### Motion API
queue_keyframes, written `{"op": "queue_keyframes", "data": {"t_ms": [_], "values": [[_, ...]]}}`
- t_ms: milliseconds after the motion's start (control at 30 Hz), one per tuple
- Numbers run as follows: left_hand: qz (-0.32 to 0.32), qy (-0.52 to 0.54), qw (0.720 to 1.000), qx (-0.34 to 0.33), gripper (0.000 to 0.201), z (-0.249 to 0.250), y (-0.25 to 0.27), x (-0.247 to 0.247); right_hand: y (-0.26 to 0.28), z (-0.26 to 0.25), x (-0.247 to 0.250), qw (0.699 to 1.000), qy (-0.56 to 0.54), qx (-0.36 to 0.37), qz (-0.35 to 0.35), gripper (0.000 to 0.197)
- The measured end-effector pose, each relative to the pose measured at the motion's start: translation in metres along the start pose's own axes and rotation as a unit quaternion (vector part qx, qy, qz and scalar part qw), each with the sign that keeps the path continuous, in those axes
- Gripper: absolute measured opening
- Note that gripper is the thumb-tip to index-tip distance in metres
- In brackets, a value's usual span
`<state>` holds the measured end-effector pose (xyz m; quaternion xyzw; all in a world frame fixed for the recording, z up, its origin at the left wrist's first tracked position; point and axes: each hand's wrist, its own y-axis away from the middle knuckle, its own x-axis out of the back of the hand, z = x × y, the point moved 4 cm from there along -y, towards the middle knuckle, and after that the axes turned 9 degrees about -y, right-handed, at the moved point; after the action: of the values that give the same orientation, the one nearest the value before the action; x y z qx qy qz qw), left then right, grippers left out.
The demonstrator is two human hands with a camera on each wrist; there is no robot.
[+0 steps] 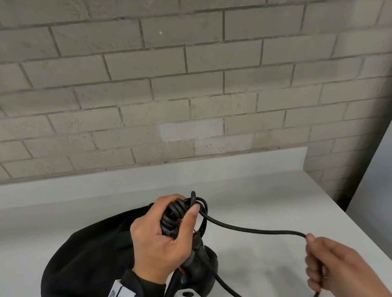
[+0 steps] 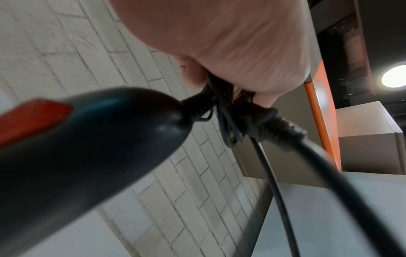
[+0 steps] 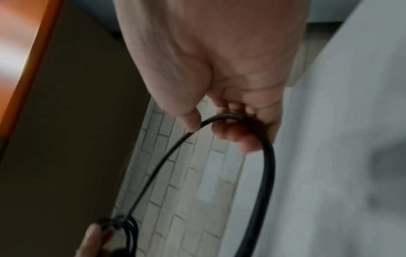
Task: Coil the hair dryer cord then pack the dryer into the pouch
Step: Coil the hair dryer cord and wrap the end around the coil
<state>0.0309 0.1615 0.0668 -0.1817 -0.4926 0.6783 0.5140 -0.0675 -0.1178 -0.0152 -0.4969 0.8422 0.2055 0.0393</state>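
Observation:
My left hand (image 1: 167,234) grips a bundle of black cord coils (image 1: 174,214) above the table, thumb pressed over them. The hair dryer (image 1: 200,267), black with a red switch (image 2: 33,118), hangs below that hand, its handle (image 2: 92,139) pointing at the wrist camera. A loose loop of cord (image 1: 253,231) runs right from the bundle to my right hand (image 1: 334,265), whose curled fingers (image 3: 239,137) hold the cord (image 3: 266,156) at its bend. From there the cord curves back down towards the dryer. The black fabric pouch (image 1: 85,266) lies on the table behind and left of my left hand.
The white table (image 1: 259,189) ends at a right edge (image 1: 370,231) close to my right hand. A grey brick wall (image 1: 178,74) rises behind it. An orange-edged panel (image 2: 325,121) shows in the wrist views.

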Motion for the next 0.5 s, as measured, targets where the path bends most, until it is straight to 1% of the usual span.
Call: {"op": "queue_keyframes", "data": {"t_ms": [67, 133, 167, 233, 267, 300, 333, 400, 433, 467, 500], "values": [[-0.002, 0.006, 1.0, 0.006, 0.046, 0.001, 0.001, -0.002, -0.004, 0.014, -0.004, 0.997, 0.065, 0.044, 0.022, 0.021], [0.0, 0.011, 1.0, 0.012, 0.045, 0.002, 0.002, -0.003, 0.0, 0.017, -0.014, 0.987, 0.124, 0.087, 0.045, 0.001], [0.002, 0.013, 1.0, 0.014, 0.045, 0.002, 0.002, -0.003, 0.003, 0.016, -0.02, 0.981, 0.146, 0.117, 0.057, 0.008], [0.005, 0.014, 1.0, 0.019, 0.045, 0.001, 0.003, -0.003, 0.016, 0.007, -0.04, 0.963, 0.145, 0.223, 0.047, 0.019], [0.006, 0.013, 1.0, 0.021, 0.045, 0.001, 0.003, -0.003, 0.026, -0.001, -0.052, 0.947, 0.15, 0.282, 0.028, 0.017], [0.008, 0.013, 1.0, 0.024, 0.046, 0.001, 0.002, -0.003, 0.036, -0.007, -0.067, 0.931, 0.168, 0.325, -0.004, 0.013], [0.008, 0.015, 1.0, 0.025, 0.047, 0.002, 0.002, -0.003, 0.043, -0.009, -0.08, 0.914, 0.198, 0.353, -0.04, 0.016], [0.006, 0.016, 1.0, 0.024, 0.048, 0.004, 0.003, -0.005, 0.049, 0.001, -0.103, 0.895, 0.264, 0.343, -0.11, 0.038], [0.005, 0.015, 1.0, 0.024, 0.047, 0.005, 0.003, -0.005, 0.053, 0.007, -0.113, 0.886, 0.295, 0.337, -0.115, 0.049], [0.006, 0.013, 1.0, 0.026, 0.045, 0.005, 0.003, -0.005, 0.059, 0.009, -0.12, 0.874, 0.308, 0.364, -0.096, 0.054], [0.008, 0.013, 0.999, 0.03, 0.043, 0.006, 0.004, -0.006, 0.066, 0.008, -0.125, 0.849, 0.307, 0.423, -0.072, 0.053]]}}
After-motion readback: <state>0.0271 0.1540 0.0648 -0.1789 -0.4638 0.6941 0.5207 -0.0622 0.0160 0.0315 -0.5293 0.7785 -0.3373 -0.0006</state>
